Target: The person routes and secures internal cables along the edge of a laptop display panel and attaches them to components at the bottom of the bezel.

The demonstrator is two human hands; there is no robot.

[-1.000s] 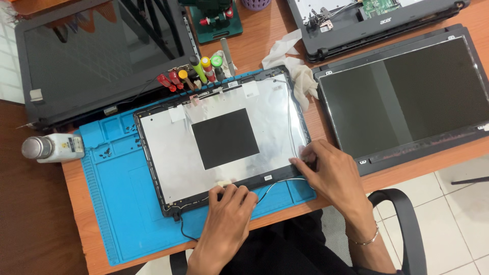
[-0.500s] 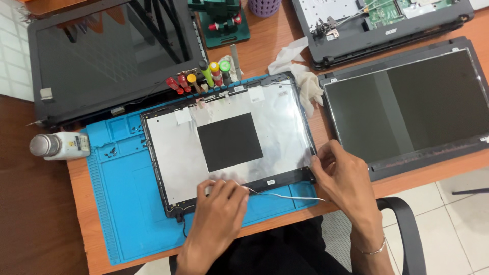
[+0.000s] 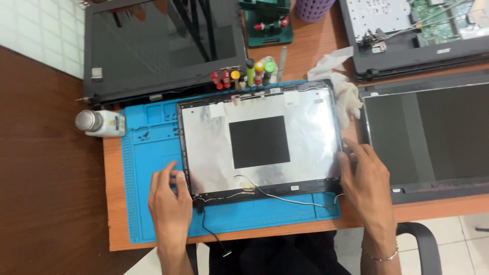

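A laptop lid back cover (image 3: 214, 147), lined with silver foil and a black square patch, lies face up on a blue work mat (image 3: 147, 153). My left hand (image 3: 167, 198) rests at the cover's lower left corner, fingers touching its black edge. My right hand (image 3: 364, 178) presses against the cover's lower right edge, fingers spread. Thin white and black cables (image 3: 275, 196) trail loose across the bottom rim of the cover and off the mat toward me.
A dark laptop screen panel (image 3: 433, 132) lies to the right, another laptop lid (image 3: 153, 46) at the back left, an opened laptop base (image 3: 417, 30) at the back right. Several coloured screwdrivers (image 3: 244, 74), a white cloth (image 3: 341, 81) and a small white bottle (image 3: 99, 123) sit nearby.
Both hands have moved apart from the cover's bottom middle to its lower corners, left hand going left, right hand staying right. The cable they were handling now lies loose.
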